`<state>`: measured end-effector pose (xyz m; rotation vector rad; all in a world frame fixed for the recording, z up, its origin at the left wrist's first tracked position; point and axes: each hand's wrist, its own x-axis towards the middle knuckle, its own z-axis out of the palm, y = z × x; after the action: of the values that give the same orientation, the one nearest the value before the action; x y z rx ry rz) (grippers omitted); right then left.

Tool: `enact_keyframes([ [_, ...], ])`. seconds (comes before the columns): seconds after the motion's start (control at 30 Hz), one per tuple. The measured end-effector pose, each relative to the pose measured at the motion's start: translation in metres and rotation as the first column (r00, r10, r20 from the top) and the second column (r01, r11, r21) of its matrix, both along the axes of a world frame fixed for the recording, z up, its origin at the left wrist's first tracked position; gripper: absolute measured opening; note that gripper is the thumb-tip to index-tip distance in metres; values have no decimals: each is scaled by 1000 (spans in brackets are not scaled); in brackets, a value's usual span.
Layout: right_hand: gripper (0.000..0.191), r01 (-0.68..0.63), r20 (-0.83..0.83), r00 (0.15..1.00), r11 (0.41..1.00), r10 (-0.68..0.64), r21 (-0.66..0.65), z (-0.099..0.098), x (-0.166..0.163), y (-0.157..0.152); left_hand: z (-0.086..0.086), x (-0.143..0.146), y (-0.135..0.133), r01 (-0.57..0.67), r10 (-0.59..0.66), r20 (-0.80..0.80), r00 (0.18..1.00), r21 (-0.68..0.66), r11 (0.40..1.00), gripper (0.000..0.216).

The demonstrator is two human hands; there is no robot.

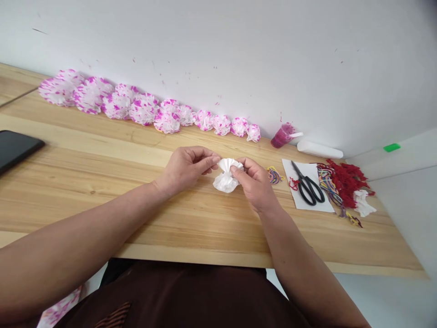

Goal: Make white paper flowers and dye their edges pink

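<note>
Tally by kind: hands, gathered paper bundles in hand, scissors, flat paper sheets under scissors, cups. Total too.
Hands: 2 (left hand, right hand)
Gathered paper bundle: 1
Scissors: 1
Flat paper sheet: 1
Cup: 1
Total: 6

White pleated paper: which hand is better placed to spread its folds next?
Probably your left hand: its fingertips are beside the pleated paper; your right hand pinches it near the middle.

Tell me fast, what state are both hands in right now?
Left hand: curled at the edge of the white pleated paper; can't tell if gripping.
Right hand: closed, holding the white pleated paper.
</note>
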<state>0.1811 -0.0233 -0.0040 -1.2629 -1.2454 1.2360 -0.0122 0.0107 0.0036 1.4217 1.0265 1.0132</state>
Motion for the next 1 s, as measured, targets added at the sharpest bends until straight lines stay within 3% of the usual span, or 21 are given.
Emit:
enact_keyframes([
  [0.2,22,-53,85,995,999,53,3,4,0,-3,1,-4,3,-46,47,-48,998,18,999,38],
  [0.53,15,-98,289,954,994,78,55,4,3,-6,-3,-2,-2,148,-137,-195,971,44,988,39],
  [0.63,13,-95,330,942,993,66,72,5,2,-7,-4,-1,-3,137,-123,-232,965,46,989,36],
  [0.83,14,-74,336,941,993,38,96,7,3,-6,-1,-4,2,2,29,-296,955,104,995,46],
  [1.0,14,-67,317,948,993,34,96,7,3,-6,1,-6,3,42,-19,-222,975,100,994,42],
])
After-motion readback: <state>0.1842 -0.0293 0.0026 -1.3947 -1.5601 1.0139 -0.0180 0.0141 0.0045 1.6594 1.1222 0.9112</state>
